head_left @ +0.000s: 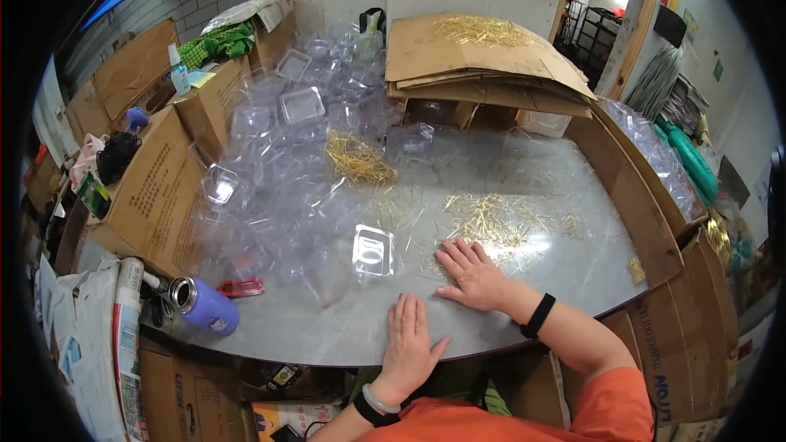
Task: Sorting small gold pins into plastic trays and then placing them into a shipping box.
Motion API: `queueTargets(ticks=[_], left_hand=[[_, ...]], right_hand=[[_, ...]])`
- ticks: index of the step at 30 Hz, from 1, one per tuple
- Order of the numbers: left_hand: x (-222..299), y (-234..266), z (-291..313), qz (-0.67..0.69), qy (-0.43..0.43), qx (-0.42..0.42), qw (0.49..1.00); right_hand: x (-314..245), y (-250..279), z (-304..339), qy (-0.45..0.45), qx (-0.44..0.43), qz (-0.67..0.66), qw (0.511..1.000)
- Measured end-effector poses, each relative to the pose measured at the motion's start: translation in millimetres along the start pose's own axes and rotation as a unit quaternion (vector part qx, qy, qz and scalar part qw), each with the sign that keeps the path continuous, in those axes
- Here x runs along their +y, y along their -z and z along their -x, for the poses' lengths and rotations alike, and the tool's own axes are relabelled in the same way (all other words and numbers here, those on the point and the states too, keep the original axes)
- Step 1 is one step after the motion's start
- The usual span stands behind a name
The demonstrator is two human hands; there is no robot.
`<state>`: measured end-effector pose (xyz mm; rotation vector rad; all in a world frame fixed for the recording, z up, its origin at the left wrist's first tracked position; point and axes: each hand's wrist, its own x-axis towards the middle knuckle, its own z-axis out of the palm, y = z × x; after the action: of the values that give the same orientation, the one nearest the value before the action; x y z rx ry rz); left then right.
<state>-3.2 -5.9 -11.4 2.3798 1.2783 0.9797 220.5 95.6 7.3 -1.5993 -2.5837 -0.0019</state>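
My right hand (pixel 474 277) lies palm down on the grey tabletop (pixel 319 327), fingers spread, at the near edge of a loose scatter of thin gold-coloured sticks (pixel 499 221). Nearer the front edge, my left hand (pixel 408 340) rests flat on the table with its thumb out to the side. Neither one holds anything. Just beyond my left hand is a clear plastic tray (pixel 373 250). A big heap of similar clear plastic boxes (pixel 278 172) covers the left half of the table. A denser bundle of the gold sticks (pixel 359 159) sits against that heap.
A purple bottle (pixel 203 306) without a lid and a red tool (pixel 241 288) stand at the near left. Cardboard boxes (pixel 151 196) wall the left side. Stacked cardboard sheets (pixel 483 61) cover the back, with more gold sticks on top. A cardboard strip (pixel 626 196) borders the right.
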Motion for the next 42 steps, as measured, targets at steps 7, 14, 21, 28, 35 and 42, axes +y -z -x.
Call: queueTargets(ticks=[7, 14, 21, 28, 35, 42], left_hand=[[-3.0, -4.7, 1.7, -0.017, -0.015, -0.009, 1.0], [-1.4, -4.1, 2.1, -0.04, -0.024, -0.033, 0.998], [4.7, -1.6, -0.4, -0.063, -0.027, -0.03, 0.997], [8.2, -1.6, -5.1, -0.124, -0.047, -0.064, 0.989], [5.9, -2.7, -3.5, -0.112, -0.044, -0.054, 0.991], [5.8, -1.8, -2.4, -0.098, -0.043, -0.049, 0.993]], right_hand=[[-35.7, 11.7, 67.7, 0.064, -0.003, -0.073, 0.995], [-42.0, 11.1, 72.2, 0.058, 0.035, -0.024, 0.997], [-31.6, 0.2, 54.2, 0.028, -0.004, -0.166, 0.986], [33.5, 30.7, -39.9, 0.03, -0.05, -0.135, 0.989], [21.8, 33.8, -52.0, -0.031, -0.015, -0.019, 0.999], [31.9, 18.5, -22.1, 0.013, 0.108, -0.076, 0.991]])
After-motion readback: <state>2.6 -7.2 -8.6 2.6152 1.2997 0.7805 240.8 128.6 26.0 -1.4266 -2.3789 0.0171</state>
